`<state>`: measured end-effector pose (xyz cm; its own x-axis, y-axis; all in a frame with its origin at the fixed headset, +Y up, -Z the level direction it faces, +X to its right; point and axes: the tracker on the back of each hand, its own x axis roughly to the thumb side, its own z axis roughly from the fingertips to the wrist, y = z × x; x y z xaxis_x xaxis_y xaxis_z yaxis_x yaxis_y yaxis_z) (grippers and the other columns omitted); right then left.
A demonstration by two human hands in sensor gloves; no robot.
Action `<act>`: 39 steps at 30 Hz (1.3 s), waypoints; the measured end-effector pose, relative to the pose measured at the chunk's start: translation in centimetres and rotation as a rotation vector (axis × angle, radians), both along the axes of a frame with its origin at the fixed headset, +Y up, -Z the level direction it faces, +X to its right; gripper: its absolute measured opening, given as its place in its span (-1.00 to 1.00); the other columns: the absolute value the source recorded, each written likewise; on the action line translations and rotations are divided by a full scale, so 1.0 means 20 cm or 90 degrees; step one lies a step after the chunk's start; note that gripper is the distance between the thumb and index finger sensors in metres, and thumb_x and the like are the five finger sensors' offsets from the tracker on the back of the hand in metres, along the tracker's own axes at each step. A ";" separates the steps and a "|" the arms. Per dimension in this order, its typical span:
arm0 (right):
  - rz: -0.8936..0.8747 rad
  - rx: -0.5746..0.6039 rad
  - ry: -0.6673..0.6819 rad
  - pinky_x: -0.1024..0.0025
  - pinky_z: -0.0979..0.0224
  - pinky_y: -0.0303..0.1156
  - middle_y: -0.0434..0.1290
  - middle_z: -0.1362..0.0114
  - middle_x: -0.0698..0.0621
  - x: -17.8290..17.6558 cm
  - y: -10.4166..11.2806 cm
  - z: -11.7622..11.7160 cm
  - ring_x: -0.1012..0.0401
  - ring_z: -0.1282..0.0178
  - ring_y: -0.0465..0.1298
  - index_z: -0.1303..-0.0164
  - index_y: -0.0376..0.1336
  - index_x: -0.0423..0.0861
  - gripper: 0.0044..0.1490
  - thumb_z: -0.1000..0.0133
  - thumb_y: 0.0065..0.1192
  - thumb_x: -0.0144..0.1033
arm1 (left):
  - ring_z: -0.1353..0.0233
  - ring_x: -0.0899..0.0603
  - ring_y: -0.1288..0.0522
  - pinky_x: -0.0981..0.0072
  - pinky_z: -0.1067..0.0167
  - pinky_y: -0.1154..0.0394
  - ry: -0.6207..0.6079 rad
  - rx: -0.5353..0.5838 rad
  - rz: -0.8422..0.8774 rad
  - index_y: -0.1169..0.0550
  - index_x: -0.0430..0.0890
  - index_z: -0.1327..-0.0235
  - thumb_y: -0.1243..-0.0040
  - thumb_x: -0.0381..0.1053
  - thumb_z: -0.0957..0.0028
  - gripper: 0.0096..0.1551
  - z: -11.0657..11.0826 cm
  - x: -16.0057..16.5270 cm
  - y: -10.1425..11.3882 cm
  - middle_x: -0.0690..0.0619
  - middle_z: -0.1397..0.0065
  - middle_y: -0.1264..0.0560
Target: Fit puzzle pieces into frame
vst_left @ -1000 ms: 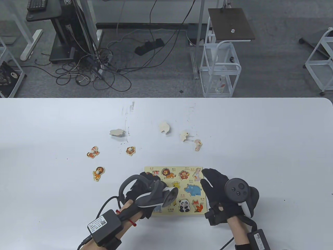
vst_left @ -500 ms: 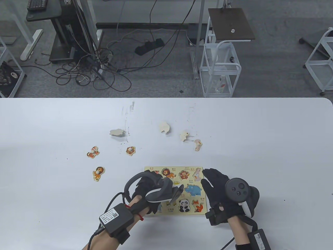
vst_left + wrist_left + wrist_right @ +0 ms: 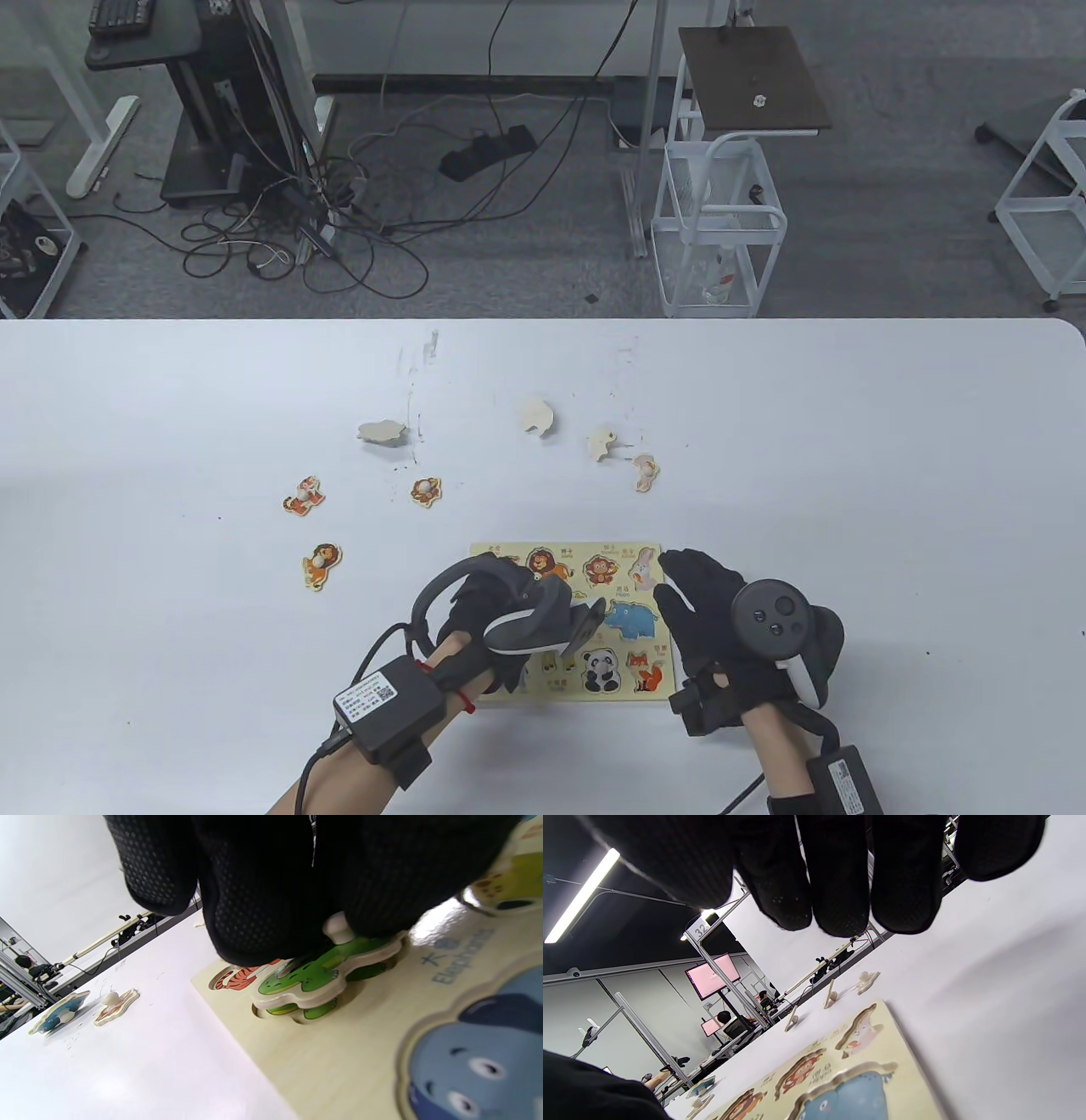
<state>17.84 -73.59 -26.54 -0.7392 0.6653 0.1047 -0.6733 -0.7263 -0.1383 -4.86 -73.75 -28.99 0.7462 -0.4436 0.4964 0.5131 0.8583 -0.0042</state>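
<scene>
The yellow puzzle frame [image 3: 594, 552] lies near the table's front edge, with animal pictures in its recesses. My left hand [image 3: 501, 611] covers the frame's left part. In the left wrist view its fingers [image 3: 254, 921] pinch the white knob of a green animal piece [image 3: 322, 978]. That piece sits tilted over its matching green recess, one side raised above the board [image 3: 339, 1052]. My right hand [image 3: 687, 590] is at the frame's right edge with its fingers [image 3: 840, 899] straight and holding nothing.
Loose pieces lie farther back on the white table: a lion [image 3: 321, 564], a tiger [image 3: 303, 496], a monkey [image 3: 426, 491] and a rabbit [image 3: 646, 471]. Three face-down wooden pieces [image 3: 536, 415] are behind them. Carts and cables stand on the floor beyond the table.
My left hand and forearm have shifted to the right, farther over the frame's left part. My right hand has stayed where it was.
</scene>
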 end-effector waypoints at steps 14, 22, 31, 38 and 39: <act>0.006 -0.007 0.002 -0.41 -0.33 0.26 0.47 -0.39 -0.16 0.00 0.00 0.00 -0.29 -0.31 0.52 -0.27 0.43 -0.10 -0.27 0.04 0.31 0.05 | 0.05 0.04 -0.82 0.08 -0.23 -0.65 -0.012 0.013 0.024 -0.75 0.17 0.01 -0.52 0.11 0.24 -0.54 -0.01 -0.02 0.01 0.11 -0.08 -0.79; 0.012 -0.012 0.005 -0.41 -0.33 0.26 0.47 -0.39 -0.16 0.00 -0.01 0.00 -0.29 -0.31 0.53 -0.27 0.43 -0.10 -0.27 0.04 0.31 0.05 | 0.02 0.04 -0.82 0.08 -0.24 -0.64 -0.006 0.015 0.040 -0.73 0.18 -0.01 -0.48 0.16 0.22 -0.52 0.00 -0.04 0.01 0.12 -0.10 -0.78; 0.006 -0.014 -0.002 -0.41 -0.33 0.25 0.47 -0.39 -0.16 0.01 -0.01 0.00 -0.29 -0.31 0.52 -0.27 0.43 -0.10 -0.27 0.04 0.31 0.05 | -0.23 -0.07 -0.74 -0.02 -0.38 -0.52 0.057 -0.032 0.136 -0.61 0.16 -0.25 -0.34 0.27 0.16 -0.35 0.00 -0.14 0.10 0.04 -0.35 -0.66; 0.013 -0.008 -0.001 -0.41 -0.33 0.26 0.47 -0.39 -0.16 0.01 -0.01 0.00 -0.29 -0.30 0.53 -0.27 0.43 -0.10 -0.27 0.04 0.32 0.04 | -0.37 -0.16 -0.65 -0.11 -0.46 -0.41 0.139 0.020 0.353 -0.61 0.14 -0.26 -0.23 0.30 0.08 -0.38 0.10 -0.35 0.25 -0.02 -0.45 -0.58; 0.015 -0.005 -0.002 -0.41 -0.33 0.26 0.48 -0.39 -0.16 0.01 -0.01 0.00 -0.28 -0.30 0.54 -0.27 0.43 -0.10 -0.27 0.04 0.32 0.04 | -0.37 -0.19 -0.65 -0.11 -0.46 -0.40 0.153 0.032 0.390 -0.61 0.14 -0.27 -0.23 0.30 0.07 -0.38 0.12 -0.40 0.26 -0.02 -0.45 -0.58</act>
